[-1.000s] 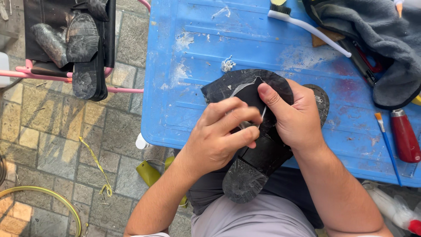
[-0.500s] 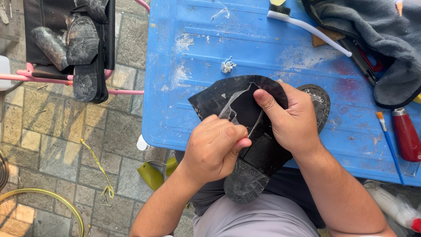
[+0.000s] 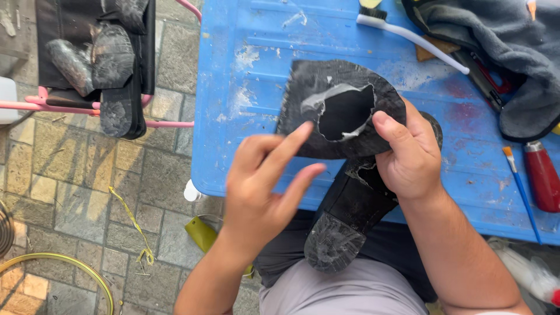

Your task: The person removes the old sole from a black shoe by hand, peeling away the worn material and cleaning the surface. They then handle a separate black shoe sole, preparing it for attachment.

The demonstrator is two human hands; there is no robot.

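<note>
My right hand [image 3: 411, 154] grips a black shoe [image 3: 344, 227] turned sole up over my lap, its heel toward me. With the thumb it holds a black rubber sole sheet [image 3: 332, 102] against the front of the shoe. The sheet has a ragged hole with grey glue around it. Just left of the sheet, my left hand [image 3: 262, 186] hovers open with its fingers spread, holding nothing. Both hands are at the near edge of a blue plastic table [image 3: 245, 116].
On the table lie a white-handled brush [image 3: 417, 38], a grey cloth [image 3: 501, 52], a small paintbrush [image 3: 519, 186] and a red-handled tool [image 3: 541, 178]. To the left, several worn shoes [image 3: 114, 64] rest on a pink-framed stand over stone paving. A yellow hose [image 3: 64, 262] curves at the lower left.
My left hand has let go of the rubber sheet and opened, pulling back to the left. The sheet is now lifted and turned up, showing its hole, held by the right hand alone.
</note>
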